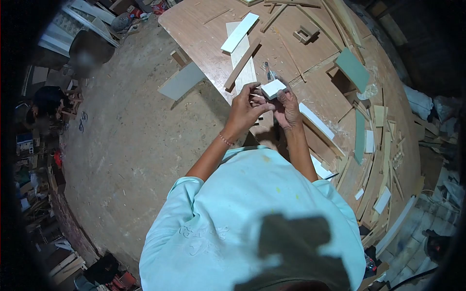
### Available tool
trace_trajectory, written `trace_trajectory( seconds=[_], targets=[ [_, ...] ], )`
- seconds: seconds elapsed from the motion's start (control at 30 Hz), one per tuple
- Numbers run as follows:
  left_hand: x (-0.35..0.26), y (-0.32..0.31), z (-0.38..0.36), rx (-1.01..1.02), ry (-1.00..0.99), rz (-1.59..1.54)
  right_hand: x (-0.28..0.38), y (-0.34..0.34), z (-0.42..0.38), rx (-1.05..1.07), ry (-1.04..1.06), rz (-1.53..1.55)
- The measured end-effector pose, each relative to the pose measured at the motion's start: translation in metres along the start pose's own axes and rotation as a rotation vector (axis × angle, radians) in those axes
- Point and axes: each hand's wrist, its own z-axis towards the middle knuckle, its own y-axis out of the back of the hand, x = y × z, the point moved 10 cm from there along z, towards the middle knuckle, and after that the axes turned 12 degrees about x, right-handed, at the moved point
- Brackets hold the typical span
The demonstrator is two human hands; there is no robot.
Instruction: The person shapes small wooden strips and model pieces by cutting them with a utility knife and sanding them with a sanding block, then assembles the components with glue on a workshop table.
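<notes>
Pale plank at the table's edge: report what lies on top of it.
A white board and a brown strip lie across the pale plank; its face beneath them is covered and unseen.

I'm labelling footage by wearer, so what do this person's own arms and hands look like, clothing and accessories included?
Both the left hand and right hand are ungloved. The light aqua sleeves are short and loose, leaving the forearms bare. A thin, reddish, beaded-looking bracelet circles the left wrist; none shows on the right.
</notes>
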Motion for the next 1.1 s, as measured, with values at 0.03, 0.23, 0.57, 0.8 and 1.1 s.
trace_trajectory(
  seconds=[0.03,0.23,0.57,0.8,1.1],
  targets=[
    [-0.001,-0.003,0.001,-0.002,0.002,-0.004,-0.002,0.002,0.0,-0.002,-0.004,-0.002],
    [-0.02,0.006,0.0,-0.222,-0.1,0.132,-0.014,0.015,-0.001,-0.048,-0.013,0.186],
    [-0.011,0.003,0.004,-0.233,-0.113,0.201,-0.018,0.021,-0.005,-0.09,0.014,0.24],
    [0.023,0.005,0.009,-0.066,-0.004,-0.262,0.011,0.006,-0.003,-0.141,0.121,-0.226],
    [0.06,0.003,0.013,0.085,0.096,-0.439,0.022,-0.017,0.0,-0.137,0.183,-0.712]
  ],
)
